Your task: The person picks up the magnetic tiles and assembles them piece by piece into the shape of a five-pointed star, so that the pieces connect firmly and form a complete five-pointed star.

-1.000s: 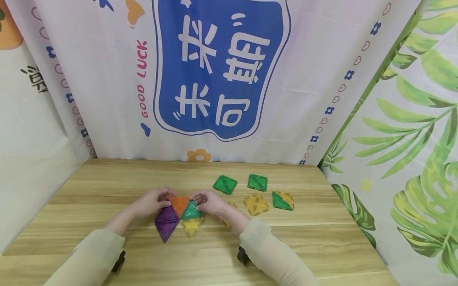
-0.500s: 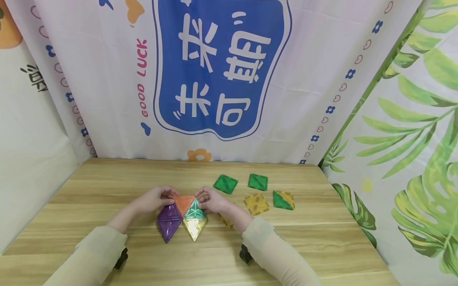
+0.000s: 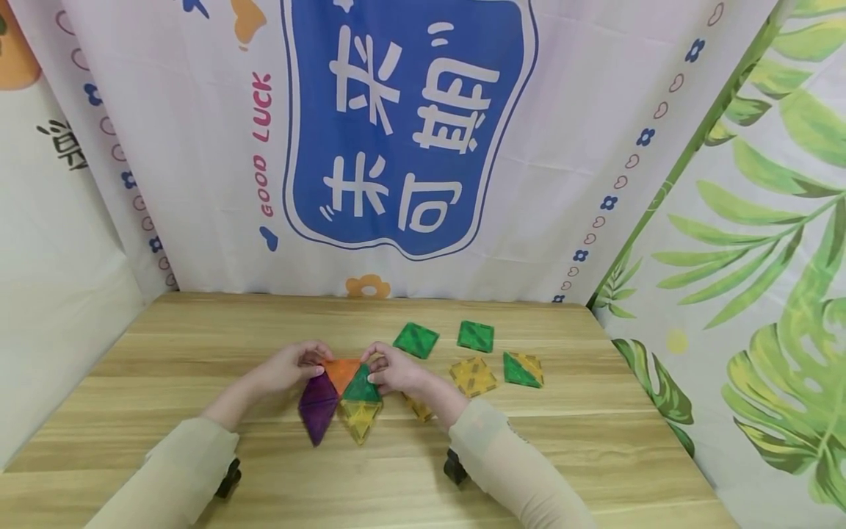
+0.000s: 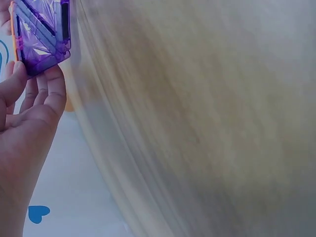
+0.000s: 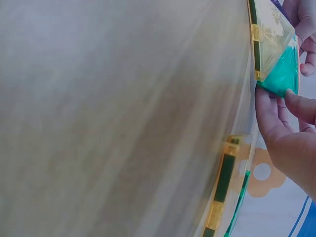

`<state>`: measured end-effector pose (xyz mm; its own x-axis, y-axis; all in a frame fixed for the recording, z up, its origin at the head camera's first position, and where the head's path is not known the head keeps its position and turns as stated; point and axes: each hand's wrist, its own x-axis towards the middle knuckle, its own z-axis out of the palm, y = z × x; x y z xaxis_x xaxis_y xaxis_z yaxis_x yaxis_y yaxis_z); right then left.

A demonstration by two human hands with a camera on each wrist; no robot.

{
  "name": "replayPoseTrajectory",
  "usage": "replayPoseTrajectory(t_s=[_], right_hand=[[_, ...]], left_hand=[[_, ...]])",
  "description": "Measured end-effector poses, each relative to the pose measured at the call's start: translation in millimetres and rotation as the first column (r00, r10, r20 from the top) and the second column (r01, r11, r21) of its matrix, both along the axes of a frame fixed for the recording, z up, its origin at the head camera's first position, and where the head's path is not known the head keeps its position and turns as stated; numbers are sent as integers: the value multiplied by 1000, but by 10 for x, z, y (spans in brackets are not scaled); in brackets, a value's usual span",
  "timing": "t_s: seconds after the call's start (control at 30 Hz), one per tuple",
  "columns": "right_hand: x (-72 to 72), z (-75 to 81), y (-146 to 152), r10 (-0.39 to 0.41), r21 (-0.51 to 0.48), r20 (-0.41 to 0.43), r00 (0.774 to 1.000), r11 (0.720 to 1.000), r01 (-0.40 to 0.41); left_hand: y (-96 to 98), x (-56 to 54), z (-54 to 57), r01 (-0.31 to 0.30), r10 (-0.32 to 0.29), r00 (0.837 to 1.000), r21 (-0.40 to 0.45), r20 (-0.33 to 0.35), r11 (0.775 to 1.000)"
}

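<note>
Several translucent triangular magnetic tiles are joined edge to edge in an arch. An orange tile (image 3: 343, 373) forms the top. Down the left side run an upper purple tile (image 3: 319, 387) and a lower purple tile (image 3: 318, 419); on the right are a green tile (image 3: 361, 385) and, below it, a yellow tile (image 3: 361, 417). My left hand (image 3: 287, 367) pinches the upper purple tile (image 4: 42, 37) near the orange one, thumb on one face and fingers behind. My right hand (image 3: 398, 369) pinches the green tile (image 5: 284, 71) the same way. Whether the lower tips touch the table is unclear.
On the wooden table (image 3: 562, 455), to the right, lie a left green square (image 3: 416, 340), a right green square (image 3: 476, 336), a yellow square (image 3: 473, 377) and a green-and-yellow square (image 3: 523, 369). Another yellow tile (image 3: 418, 406) is partly hidden under the right forearm. A printed curtain (image 3: 198, 184) stands behind.
Both hands have shifted the joined tiles slightly to the right and a little away from me. Their tilt has changed, with glare appearing on the green and yellow tiles and then fading.
</note>
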<state>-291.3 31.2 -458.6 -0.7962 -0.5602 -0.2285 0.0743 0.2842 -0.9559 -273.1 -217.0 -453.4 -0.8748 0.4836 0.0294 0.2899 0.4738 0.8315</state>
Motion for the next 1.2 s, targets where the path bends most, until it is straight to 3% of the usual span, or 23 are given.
replayPoseTrajectory(t_s=[0.33,0.6,0.9,1.2], right_hand=[[-11,-28,1,-10,-35,39,999,999,12],[-43,-64,16,-34,-79,74,997,996,40],[-54,-61,33,-50,-80,102,994,995,58],[-52,-66,33,-74,-74,139,987,994,85]], left_hand=[[16,20,4,10,-10,1000,5,2,1000],[54,8,-38,78,-80,994,29,69,996],[139,94,-45,101,-101,995,-79,8,992],[179,113,-87,95,-99,995,-100,-29,990]])
